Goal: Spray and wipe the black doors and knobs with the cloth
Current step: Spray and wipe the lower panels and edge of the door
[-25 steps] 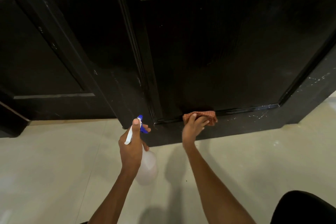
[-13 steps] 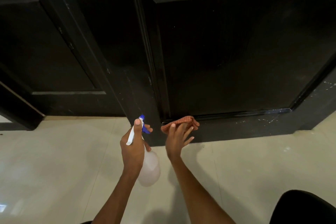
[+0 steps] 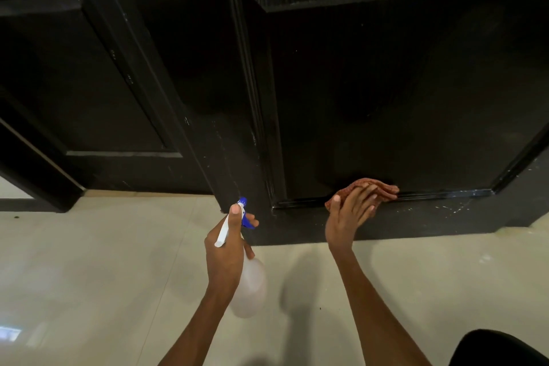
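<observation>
A black panelled door (image 3: 386, 92) fills the upper right, with a second black door (image 3: 74, 83) at the left. My right hand (image 3: 346, 217) presses an orange-brown cloth (image 3: 383, 187) against the bottom moulding of the right door's panel, fingers mostly straight over it. My left hand (image 3: 227, 249) grips a translucent spray bottle (image 3: 249, 288) with a white and blue trigger head, held above the floor in front of the door's corner. No knob is in view.
Pale tiled floor (image 3: 89, 276) spreads below the doors. White specks mark the door's lower rail (image 3: 445, 211) to the right of the cloth. A dark frame edge (image 3: 38, 175) juts out at far left. A black-clad knee (image 3: 499, 350) sits bottom right.
My right hand slid the cloth left along the bottom moulding, then back right to about the middle. The left hand with the bottle stayed nearly still.
</observation>
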